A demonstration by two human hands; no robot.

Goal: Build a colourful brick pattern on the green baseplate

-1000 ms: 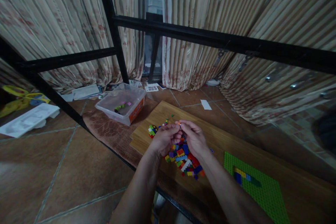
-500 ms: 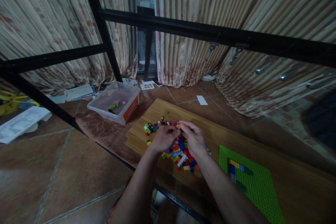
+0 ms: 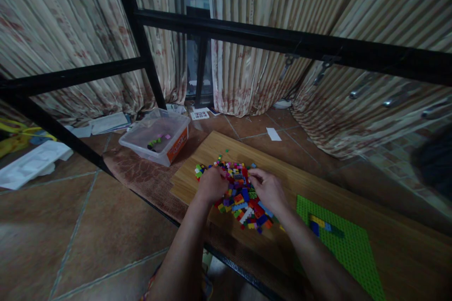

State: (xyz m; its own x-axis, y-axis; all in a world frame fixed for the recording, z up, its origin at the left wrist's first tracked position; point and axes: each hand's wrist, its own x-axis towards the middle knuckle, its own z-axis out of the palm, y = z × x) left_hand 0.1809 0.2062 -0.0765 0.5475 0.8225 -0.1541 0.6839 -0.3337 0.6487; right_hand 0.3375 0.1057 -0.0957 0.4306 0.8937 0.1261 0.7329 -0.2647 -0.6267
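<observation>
A heap of small coloured building bricks lies on a wooden board. My left hand rests at the heap's left edge, fingers curled down onto the bricks. My right hand sits at the heap's right side, fingers spread over the bricks. Whether either hand has a brick pinched is hidden by the fingers. To the right a green baseplate carries a few yellow, blue and green bricks.
A clear plastic tub with a few bricks stands on a brown mat at the back left. A black metal frame crosses above. Striped curtains hang behind. Papers and a white tray lie on the tiled floor at left.
Both hands were raised together above the heap, pinching a small orange brick. They have since parted and dropped onto the heap, one at each side.
</observation>
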